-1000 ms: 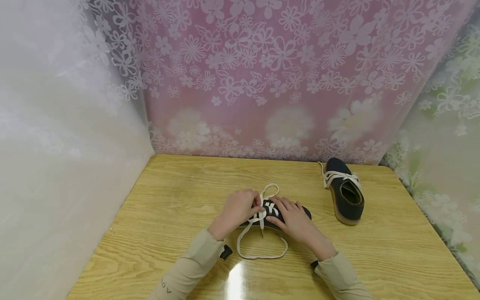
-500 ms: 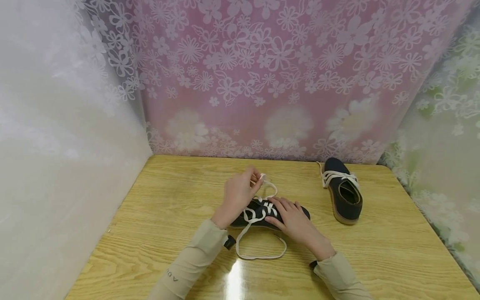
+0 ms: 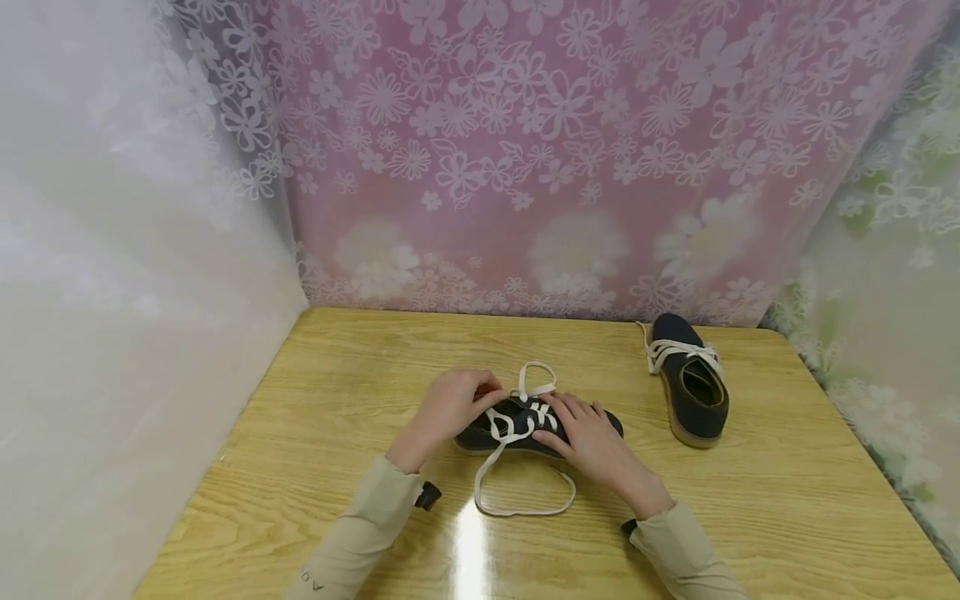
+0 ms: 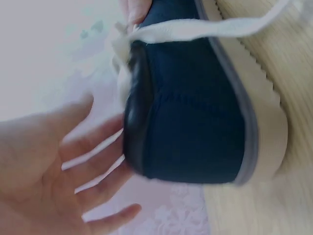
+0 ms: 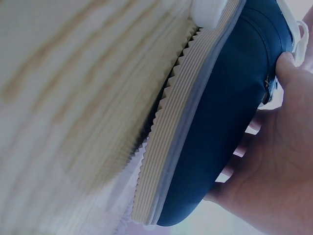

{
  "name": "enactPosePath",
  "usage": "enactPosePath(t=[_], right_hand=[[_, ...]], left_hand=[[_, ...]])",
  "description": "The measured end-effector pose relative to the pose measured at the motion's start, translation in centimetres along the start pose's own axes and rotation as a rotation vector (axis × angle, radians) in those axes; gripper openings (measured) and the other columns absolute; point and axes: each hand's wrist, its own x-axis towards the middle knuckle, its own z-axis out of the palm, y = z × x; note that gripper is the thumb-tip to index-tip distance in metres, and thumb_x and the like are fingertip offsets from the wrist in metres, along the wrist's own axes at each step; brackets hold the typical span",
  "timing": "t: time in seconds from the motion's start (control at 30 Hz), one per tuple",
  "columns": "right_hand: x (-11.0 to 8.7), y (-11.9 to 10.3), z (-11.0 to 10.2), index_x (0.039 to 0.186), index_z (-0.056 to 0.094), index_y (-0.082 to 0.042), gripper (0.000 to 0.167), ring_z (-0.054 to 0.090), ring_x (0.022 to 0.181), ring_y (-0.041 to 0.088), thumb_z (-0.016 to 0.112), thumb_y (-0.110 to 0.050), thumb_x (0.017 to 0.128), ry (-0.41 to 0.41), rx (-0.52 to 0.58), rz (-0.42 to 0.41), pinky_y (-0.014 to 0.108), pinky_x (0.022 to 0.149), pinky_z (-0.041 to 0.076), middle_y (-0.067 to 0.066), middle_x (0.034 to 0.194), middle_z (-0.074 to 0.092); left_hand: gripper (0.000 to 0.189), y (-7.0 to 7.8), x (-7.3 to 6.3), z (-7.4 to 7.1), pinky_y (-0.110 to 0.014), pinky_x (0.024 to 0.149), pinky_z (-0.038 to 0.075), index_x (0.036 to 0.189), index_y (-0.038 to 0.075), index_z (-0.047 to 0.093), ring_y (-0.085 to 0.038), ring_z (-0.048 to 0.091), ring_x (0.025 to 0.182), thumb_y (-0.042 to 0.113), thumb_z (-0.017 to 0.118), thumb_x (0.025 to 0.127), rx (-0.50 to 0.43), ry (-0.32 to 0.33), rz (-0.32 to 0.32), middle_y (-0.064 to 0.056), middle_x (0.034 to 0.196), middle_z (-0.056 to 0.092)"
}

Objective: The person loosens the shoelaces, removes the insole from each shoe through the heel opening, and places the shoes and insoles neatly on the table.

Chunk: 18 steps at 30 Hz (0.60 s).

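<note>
A dark navy lace-up shoe (image 3: pixel 474 439) with a ridged tan sole lies across the table, toe to the right. My right hand (image 3: pixel 596 446) holds its front, thumb on the near side and fingers over the far side; the right wrist view shows this hand (image 5: pixel 269 166) around the shoe (image 5: pixel 220 112). My left hand (image 3: pixel 450 404) is at the shoe's opening near the heel. In the left wrist view, that hand (image 4: pixel 44 166) has its fingers spread and relaxed, fingertips beside the collar. A white shoelace (image 3: pixel 517 513) curves over the near tabletop; its other end loops beyond the shoe.
Another navy shoe (image 3: pixel 703 417) with white laces stands at the back right of the wooden table (image 3: pixel 360 358). A pink floral curtain (image 3: pixel 465 250) hangs behind the table, with pale sheets along both sides.
My left hand pulled the far lace end up and away from the shoe, then let it go and came back down left to the opening. My right hand stayed put.
</note>
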Motion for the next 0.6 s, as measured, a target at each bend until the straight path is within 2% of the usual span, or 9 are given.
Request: enactPosePath(t=[0.07, 0.13, 0.2, 0.23, 0.3, 0.4, 0.5, 0.6], right_hand=[[0.0, 0.0, 0.0, 0.153, 0.044, -0.011, 0.07, 0.041, 0.142, 0.041, 0.053, -0.056, 0.101, -0.003, 0.003, -0.002, 0.07, 0.111, 0.029, 0.018, 0.151, 0.047], [0.0, 0.0, 0.0, 0.154, 0.043, -0.011, 0.07, 0.041, 0.142, 0.04, 0.052, -0.057, 0.101, -0.01, 0.002, -0.002, 0.069, 0.111, 0.029, 0.018, 0.152, 0.047], [0.0, 0.0, 0.0, 0.154, 0.043, -0.011, 0.07, 0.04, 0.142, 0.04, 0.052, -0.057, 0.101, -0.012, 0.003, -0.002, 0.069, 0.111, 0.029, 0.018, 0.152, 0.047], [0.0, 0.0, 0.0, 0.154, 0.044, -0.011, 0.07, 0.041, 0.142, 0.04, 0.053, -0.056, 0.101, -0.009, 0.002, -0.006, 0.069, 0.111, 0.029, 0.018, 0.152, 0.047], [0.0, 0.0, 0.0, 0.153, 0.044, -0.011, 0.07, 0.041, 0.141, 0.04, 0.054, -0.055, 0.101, -0.004, 0.001, -0.009, 0.069, 0.111, 0.029, 0.018, 0.151, 0.047], [0.0, -0.1, 0.0, 0.153, 0.044, -0.01, 0.069, 0.042, 0.141, 0.04, 0.054, -0.055, 0.101, 0.003, -0.002, -0.01, 0.069, 0.111, 0.03, 0.018, 0.151, 0.048], [0.0, -0.1, 0.0, 0.153, 0.044, -0.011, 0.069, 0.041, 0.141, 0.041, 0.054, -0.055, 0.101, -0.001, -0.005, -0.003, 0.069, 0.111, 0.03, 0.018, 0.152, 0.047], [0.0, -0.1, -0.1, 0.153, 0.044, -0.011, 0.069, 0.041, 0.142, 0.041, 0.054, -0.055, 0.101, -0.007, -0.006, -0.001, 0.069, 0.111, 0.03, 0.018, 0.152, 0.047]], left_hand=[[0.017, -0.3, -0.4, -0.4, -0.035, 0.083, 0.054, 0.101, 0.018, 0.077, -0.013, 0.068, 0.079, 0.033, 0.07, 0.097, 0.0, -0.041, 0.064, 0.005, 0.09, 0.075], [0.019, -0.4, -0.8, -0.7, -0.045, 0.098, 0.05, 0.106, 0.018, 0.077, -0.017, 0.069, 0.09, 0.032, 0.069, 0.097, 0.002, -0.101, 0.101, 0.004, 0.097, 0.076], [0.022, -0.4, -1.1, -0.9, -0.057, 0.111, 0.038, 0.112, 0.019, 0.077, -0.022, 0.066, 0.104, 0.032, 0.068, 0.097, -0.006, -0.163, 0.112, 0.003, 0.106, 0.076], [0.024, -0.3, -1.3, -1.0, -0.061, 0.113, 0.033, 0.114, 0.019, 0.077, -0.025, 0.064, 0.111, 0.033, 0.068, 0.097, -0.016, -0.191, 0.106, 0.003, 0.111, 0.075], [0.026, -0.3, -1.6, -1.0, -0.068, 0.115, 0.023, 0.116, 0.021, 0.076, -0.026, 0.06, 0.117, 0.035, 0.069, 0.096, -0.027, -0.23, 0.098, 0.004, 0.11, 0.074], [0.017, -0.1, -1.9, -1.1, -0.069, 0.115, 0.021, 0.105, 0.024, 0.077, -0.021, 0.061, 0.111, 0.035, 0.073, 0.093, -0.034, -0.211, 0.113, 0.01, 0.1, 0.073], [0.006, 0.1, -2.2, -1.4, -0.067, 0.114, 0.027, 0.092, 0.026, 0.076, -0.014, 0.065, 0.094, 0.031, 0.076, 0.091, -0.038, -0.174, 0.152, 0.015, 0.087, 0.071], [0.006, 0.5, -2.7, -1.7, -0.066, 0.112, 0.031, 0.087, 0.026, 0.076, -0.009, 0.066, 0.083, 0.031, 0.077, 0.091, -0.045, -0.192, 0.188, 0.016, 0.081, 0.071]])
